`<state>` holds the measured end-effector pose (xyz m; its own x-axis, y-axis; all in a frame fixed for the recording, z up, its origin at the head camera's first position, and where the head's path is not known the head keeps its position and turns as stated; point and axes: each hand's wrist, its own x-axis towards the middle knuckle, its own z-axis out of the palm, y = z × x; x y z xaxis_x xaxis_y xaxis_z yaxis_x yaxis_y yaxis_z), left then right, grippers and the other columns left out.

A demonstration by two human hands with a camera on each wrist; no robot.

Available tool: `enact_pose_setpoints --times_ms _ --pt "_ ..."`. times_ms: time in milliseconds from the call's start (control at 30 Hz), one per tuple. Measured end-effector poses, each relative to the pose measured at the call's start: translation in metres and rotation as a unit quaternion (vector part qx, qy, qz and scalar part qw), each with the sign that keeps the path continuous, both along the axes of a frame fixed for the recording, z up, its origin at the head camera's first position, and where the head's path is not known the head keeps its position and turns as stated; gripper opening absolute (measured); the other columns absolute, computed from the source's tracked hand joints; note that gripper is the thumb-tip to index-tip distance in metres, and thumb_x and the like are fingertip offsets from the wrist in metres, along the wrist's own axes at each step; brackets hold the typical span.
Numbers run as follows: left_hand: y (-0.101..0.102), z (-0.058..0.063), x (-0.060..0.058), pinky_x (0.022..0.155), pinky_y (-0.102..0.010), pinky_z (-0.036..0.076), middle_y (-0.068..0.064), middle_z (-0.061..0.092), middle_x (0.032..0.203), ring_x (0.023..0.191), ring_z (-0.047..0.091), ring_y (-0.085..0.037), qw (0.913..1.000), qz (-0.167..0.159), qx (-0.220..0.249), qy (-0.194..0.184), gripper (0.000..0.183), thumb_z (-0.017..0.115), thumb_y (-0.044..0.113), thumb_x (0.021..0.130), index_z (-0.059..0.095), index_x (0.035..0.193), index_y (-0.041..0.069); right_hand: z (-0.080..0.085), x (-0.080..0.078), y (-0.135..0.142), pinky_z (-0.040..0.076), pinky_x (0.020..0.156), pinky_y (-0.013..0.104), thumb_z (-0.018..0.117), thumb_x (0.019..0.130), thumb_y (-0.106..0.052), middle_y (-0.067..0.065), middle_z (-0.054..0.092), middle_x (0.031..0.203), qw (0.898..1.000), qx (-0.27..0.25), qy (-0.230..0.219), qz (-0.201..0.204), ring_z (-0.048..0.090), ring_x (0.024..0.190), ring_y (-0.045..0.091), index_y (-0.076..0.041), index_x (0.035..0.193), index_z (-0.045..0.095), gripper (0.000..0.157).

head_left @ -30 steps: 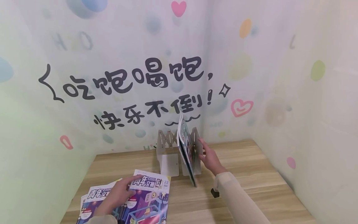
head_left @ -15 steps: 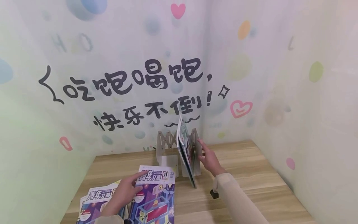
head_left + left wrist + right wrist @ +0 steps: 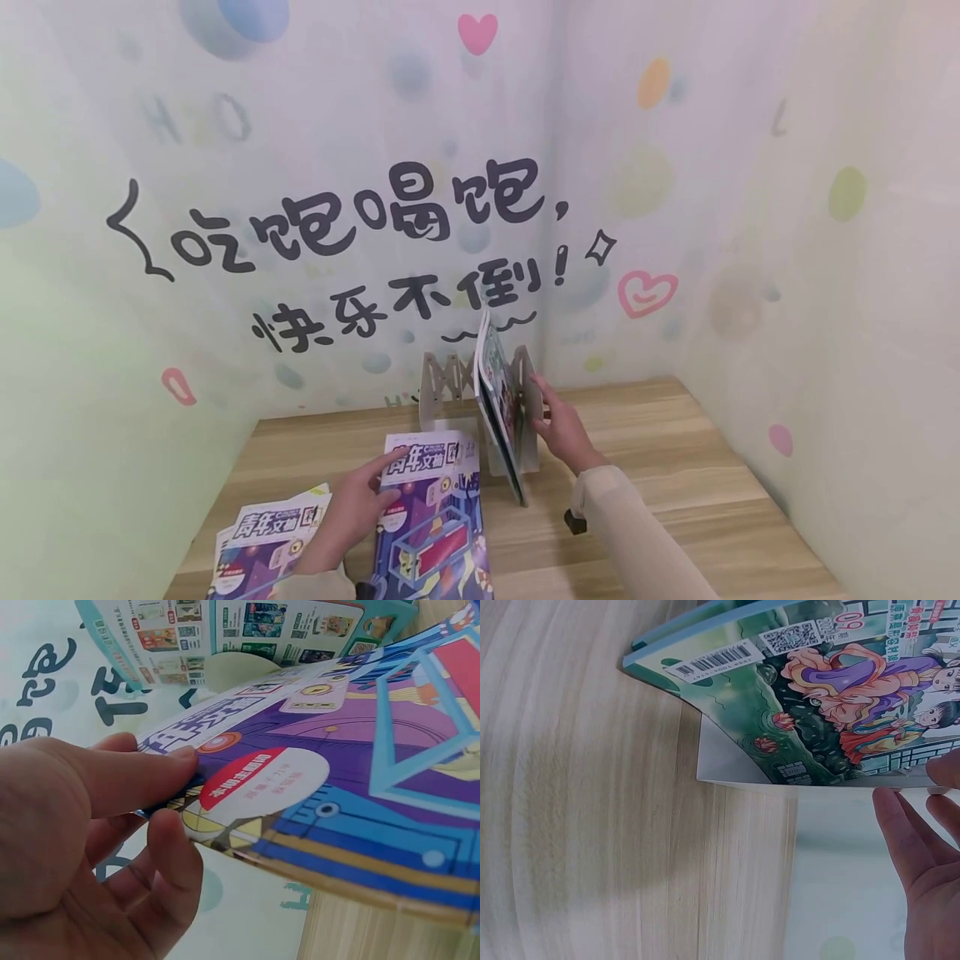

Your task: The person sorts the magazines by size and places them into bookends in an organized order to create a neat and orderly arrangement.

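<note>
My left hand [image 3: 351, 510] pinches the left edge of a purple magazine [image 3: 435, 525], thumb on the cover and fingers curled beneath, as the left wrist view shows. The magazine is raised and its top covers part of a beige expanding bookend [image 3: 430, 392]. My right hand [image 3: 567, 433] holds the bookend's right panel; in the right wrist view the thumb lies on the inner side and the fingers [image 3: 900, 832] on the outer. Some thin magazines [image 3: 795, 705] with an illustrated green cover stand in the bookend, leaning to the left.
A stack of similar purple magazines [image 3: 255, 550] lies at the left of the wooden table [image 3: 675, 475]. Printed walls [image 3: 345, 108] close off the back and both sides. The bookend stands near the table's back edge.
My left hand has carried the purple magazine rightward and forward from the stack toward the bookend. My right hand stays on the bookend's right panel.
</note>
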<state>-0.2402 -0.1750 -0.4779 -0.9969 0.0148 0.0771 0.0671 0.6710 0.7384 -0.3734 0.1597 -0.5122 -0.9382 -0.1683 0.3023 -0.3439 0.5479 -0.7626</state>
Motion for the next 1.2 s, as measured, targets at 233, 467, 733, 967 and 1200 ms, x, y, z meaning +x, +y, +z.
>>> enact_pose_setpoints --times_ms 233,467,733,967,1200 --pt "0.009 0.006 -0.002 0.054 -0.030 0.051 -0.007 0.064 0.097 0.067 0.057 -0.017 0.9993 0.017 0.031 -0.016 0.061 0.070 0.005 0.088 0.053 0.141 0.030 -0.002 0.000 0.000 0.057 0.076 0.046 0.066 0.086 0.011 0.029 0.052 0.133 1.000 -0.005 0.001 0.001 0.063 0.101 0.045 -0.028 0.151 0.032 0.083" --pt "0.011 0.007 -0.005 0.055 -0.031 0.053 -0.008 0.062 0.097 0.071 0.057 -0.018 0.9989 -0.002 0.044 -0.017 0.063 0.071 0.006 0.088 0.051 0.143 0.030 -0.002 0.000 0.000 0.057 0.076 0.045 0.066 0.086 0.009 0.029 0.051 0.133 1.000 0.002 -0.004 -0.001 0.064 0.101 0.042 -0.031 0.151 0.031 0.084" --pt "0.012 0.011 -0.005 0.053 -0.030 0.052 -0.009 0.061 0.093 0.068 0.057 -0.017 0.9991 -0.009 0.037 -0.015 0.064 0.071 0.006 0.088 0.050 0.143 0.030 -0.002 -0.001 0.000 0.057 0.075 0.044 0.067 0.086 0.009 0.030 0.051 0.134 1.000 0.004 0.002 0.002 0.065 0.099 0.041 -0.029 0.151 0.031 0.083" --pt "0.014 0.013 -0.007 0.052 -0.027 0.052 -0.008 0.063 0.097 0.070 0.058 -0.016 0.9993 -0.015 0.024 0.026 0.065 0.071 0.003 0.087 0.051 0.143 0.031 -0.002 -0.001 0.000 0.057 0.076 0.045 0.066 0.086 0.009 0.030 0.051 0.134 1.000 0.005 0.003 0.004 0.064 0.100 0.042 -0.030 0.151 0.031 0.084" --pt "0.016 0.014 -0.007 0.053 -0.025 0.053 -0.011 0.064 0.103 0.078 0.059 -0.019 0.9967 -0.035 0.039 0.061 0.068 0.066 -0.004 0.088 0.048 0.145 0.028 -0.002 0.001 -0.001 0.057 0.076 0.045 0.066 0.086 0.009 0.029 0.051 0.134 1.000 0.003 -0.001 -0.004 0.065 0.100 0.040 -0.032 0.152 0.030 0.085"
